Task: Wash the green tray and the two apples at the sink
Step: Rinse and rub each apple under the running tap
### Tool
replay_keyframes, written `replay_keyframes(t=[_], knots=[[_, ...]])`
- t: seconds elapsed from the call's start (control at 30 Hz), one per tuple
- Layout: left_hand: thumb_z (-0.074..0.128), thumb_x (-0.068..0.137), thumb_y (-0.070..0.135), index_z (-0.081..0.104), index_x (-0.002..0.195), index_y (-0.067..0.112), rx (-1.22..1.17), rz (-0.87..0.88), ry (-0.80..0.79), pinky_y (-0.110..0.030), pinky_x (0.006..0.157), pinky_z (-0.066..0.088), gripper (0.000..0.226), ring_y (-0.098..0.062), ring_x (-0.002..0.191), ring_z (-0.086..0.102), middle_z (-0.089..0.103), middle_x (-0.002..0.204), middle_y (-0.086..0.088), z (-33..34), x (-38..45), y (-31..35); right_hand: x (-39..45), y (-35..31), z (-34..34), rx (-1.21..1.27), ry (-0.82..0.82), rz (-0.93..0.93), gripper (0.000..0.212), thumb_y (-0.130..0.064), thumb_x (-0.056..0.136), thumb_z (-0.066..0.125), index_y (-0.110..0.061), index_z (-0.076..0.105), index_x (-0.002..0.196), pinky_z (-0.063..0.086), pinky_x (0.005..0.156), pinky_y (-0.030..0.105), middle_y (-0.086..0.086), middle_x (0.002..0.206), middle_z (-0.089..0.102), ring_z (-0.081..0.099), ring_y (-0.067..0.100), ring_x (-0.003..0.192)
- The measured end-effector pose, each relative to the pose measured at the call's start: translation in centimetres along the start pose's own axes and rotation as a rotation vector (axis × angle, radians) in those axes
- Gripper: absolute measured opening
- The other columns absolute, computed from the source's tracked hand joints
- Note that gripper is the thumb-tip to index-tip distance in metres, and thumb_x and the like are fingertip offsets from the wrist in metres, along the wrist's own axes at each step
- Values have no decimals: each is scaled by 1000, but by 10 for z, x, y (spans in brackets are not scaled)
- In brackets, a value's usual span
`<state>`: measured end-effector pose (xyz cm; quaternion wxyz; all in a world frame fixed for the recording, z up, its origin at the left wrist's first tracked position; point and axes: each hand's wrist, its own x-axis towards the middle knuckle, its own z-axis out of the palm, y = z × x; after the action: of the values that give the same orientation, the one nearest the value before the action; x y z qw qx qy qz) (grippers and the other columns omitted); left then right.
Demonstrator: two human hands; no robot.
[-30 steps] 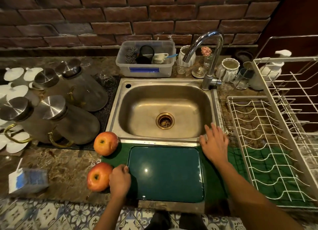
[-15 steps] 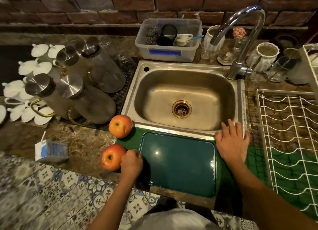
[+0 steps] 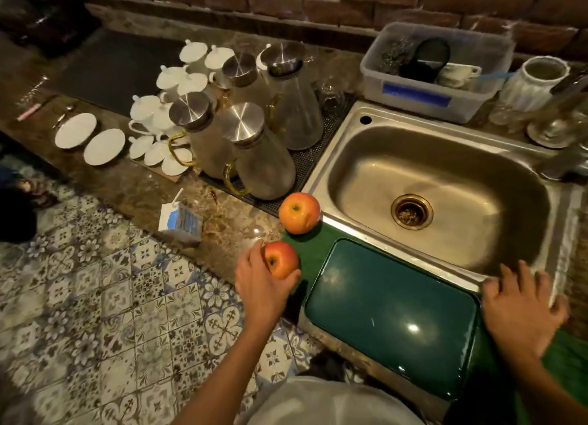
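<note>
The left hand (image 3: 264,284) is wrapped around the near apple (image 3: 280,263) at the counter's (image 3: 222,224) front edge, fingers curled under it. The right hand (image 3: 521,310) is laid flat, fingers spread, on the sink's (image 3: 321,182) front right rim beside the tray's (image 3: 391,313) right edge; nothing is gripped by it.

The tray lies flat along the front edge, between the hands, on a green mat (image 3: 313,249). Its near edge seems to sit at the counter's lip, so it could be tipped to the floor if it is nudged forward.

The far apple (image 3: 299,213) sits on the mat's far left corner, touching the sink's left front corner. It could be set rolling if it is knocked as the near apple is lifted past it.

Further left, the jugs (image 3: 254,157) stand crowded, close enough to be struck by a wide swing. The basin is seen dry, so washing is judged not begun.
</note>
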<state>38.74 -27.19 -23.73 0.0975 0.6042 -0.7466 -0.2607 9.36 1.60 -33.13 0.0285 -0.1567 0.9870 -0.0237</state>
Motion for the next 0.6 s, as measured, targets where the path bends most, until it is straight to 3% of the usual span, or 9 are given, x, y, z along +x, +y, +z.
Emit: replay_keyframes(t=[0.17, 0.33, 0.5, 0.6], knots=[[95, 52, 36, 30, 150, 26, -249, -60, -124, -53, 111, 39, 118, -29, 134, 43, 45, 146, -8, 13, 5, -19, 0, 1, 0, -4, 11, -17, 50, -42, 99, 25, -26, 45, 142, 26, 112, 62, 3, 157, 37, 28, 24, 144], [95, 56, 21, 35, 147, 26, -329, -31, -48, -49, 111, 41, 109, -26, 132, 45, 47, 143, -6, 23, 6, -24, 1, 1, 1, -8, 30, -17, 50, -42, 99, 25, -26, 47, 141, 26, 112, 62, 3, 157, 37, 28, 24, 144], [95, 57, 21, 41, 143, 26, -370, 10, 23, -41, 106, 44, 102, -23, 125, 49, 50, 137, -2, 12, 3, -17, 2, 0, 5, -25, 30, -3, 49, -43, 99, 26, -27, 50, 138, 28, 112, 62, 2, 155, 39, 29, 23, 144], [95, 56, 26, 39, 137, 44, -397, 85, 101, -38, 97, 46, 100, -13, 119, 46, 45, 131, 8, -4, 3, -1, 1, -1, 2, -10, 12, 5, 50, -43, 98, 25, -26, 52, 137, 26, 112, 60, 3, 155, 40, 29, 23, 144]])
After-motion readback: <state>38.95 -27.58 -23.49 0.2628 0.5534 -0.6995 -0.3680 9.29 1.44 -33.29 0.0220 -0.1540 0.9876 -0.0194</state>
